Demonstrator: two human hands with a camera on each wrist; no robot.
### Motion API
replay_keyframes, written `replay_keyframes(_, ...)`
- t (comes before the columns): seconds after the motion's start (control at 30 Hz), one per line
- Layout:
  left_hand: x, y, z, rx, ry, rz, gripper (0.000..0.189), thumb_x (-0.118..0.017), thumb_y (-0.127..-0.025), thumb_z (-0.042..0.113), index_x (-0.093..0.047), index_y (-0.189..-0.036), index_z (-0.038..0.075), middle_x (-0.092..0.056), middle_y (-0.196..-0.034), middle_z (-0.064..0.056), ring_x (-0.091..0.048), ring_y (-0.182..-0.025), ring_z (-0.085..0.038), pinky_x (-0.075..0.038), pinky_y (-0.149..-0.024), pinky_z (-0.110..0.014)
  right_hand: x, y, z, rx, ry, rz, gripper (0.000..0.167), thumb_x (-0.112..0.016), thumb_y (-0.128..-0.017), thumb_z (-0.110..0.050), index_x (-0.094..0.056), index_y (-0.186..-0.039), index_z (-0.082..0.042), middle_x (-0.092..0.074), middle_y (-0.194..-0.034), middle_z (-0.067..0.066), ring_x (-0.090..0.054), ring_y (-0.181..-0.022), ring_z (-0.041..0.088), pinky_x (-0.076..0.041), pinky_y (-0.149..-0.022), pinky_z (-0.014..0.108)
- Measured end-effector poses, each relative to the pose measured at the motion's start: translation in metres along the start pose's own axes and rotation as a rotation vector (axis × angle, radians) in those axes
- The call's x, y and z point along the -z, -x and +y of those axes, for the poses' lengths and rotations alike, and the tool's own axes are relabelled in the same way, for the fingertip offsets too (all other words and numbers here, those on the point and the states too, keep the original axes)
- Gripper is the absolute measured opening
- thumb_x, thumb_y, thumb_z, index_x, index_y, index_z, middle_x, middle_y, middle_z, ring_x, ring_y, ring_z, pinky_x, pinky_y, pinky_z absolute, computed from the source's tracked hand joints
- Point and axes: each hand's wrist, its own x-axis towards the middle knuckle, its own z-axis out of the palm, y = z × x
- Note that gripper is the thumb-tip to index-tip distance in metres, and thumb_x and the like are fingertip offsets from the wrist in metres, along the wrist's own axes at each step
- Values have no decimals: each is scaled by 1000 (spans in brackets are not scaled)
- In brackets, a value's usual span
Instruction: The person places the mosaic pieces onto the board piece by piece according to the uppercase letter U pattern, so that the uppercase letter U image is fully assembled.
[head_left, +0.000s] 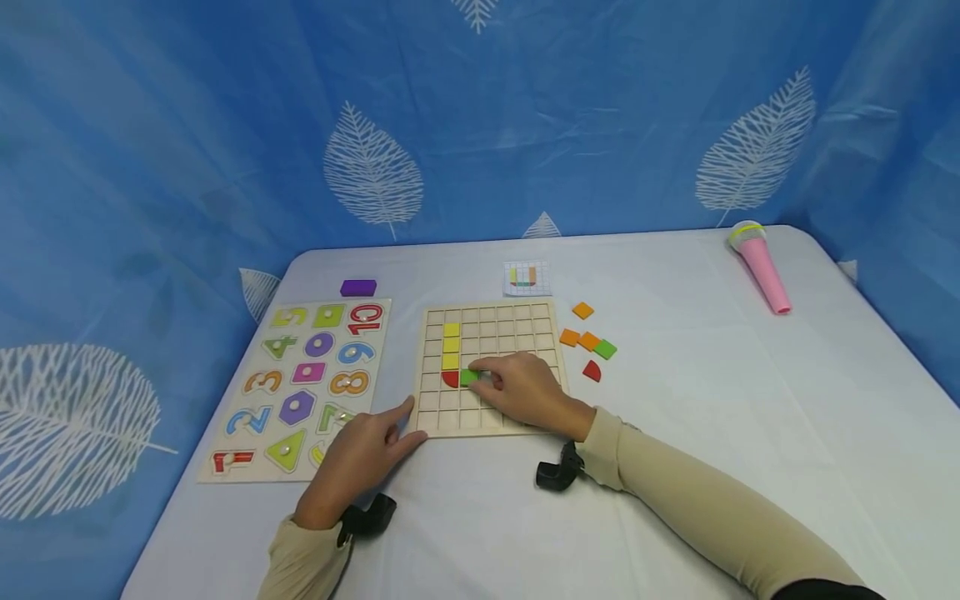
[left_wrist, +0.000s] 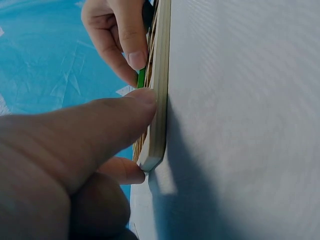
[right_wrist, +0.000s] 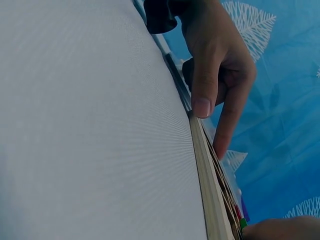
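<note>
A wooden grid board (head_left: 510,421) lies on the table. On it, several yellow square tiles (head_left: 451,344) form a column above a red quarter-round tile (head_left: 449,379). My right hand (head_left: 525,387) pinches a green square tile (head_left: 468,377) between thumb and index finger, right beside the red one. The green tile's edge (left_wrist: 141,77) shows between those fingertips in the left wrist view. At the board's near left corner, my left hand (head_left: 363,454) steadies it, its extended index finger at the left side and its thumb at the near edge; the other fingers are folded.
Right of the board lie orange square tiles (head_left: 582,310), a green tile (head_left: 604,349) and a red quarter-round tile (head_left: 592,371). A pattern card (head_left: 527,289) sits behind it. A number-and-shape puzzle (head_left: 255,475), a purple block (head_left: 358,288) and a pink toy microphone (head_left: 765,271) are also there.
</note>
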Motion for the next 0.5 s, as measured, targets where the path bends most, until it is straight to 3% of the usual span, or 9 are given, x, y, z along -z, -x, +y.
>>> replay_keyframes(0.5,1,0,0,-7,-5,0,63,-77,-93,35,-57,-145,5,-39,-52,7,-37,-43,-8,-28,-45,-23,-2,0,1,-8,14,18,27,-76,-93,-32,-79,-114,-15,-42,-54,-15,-37,-48,1,-27,-49,23)
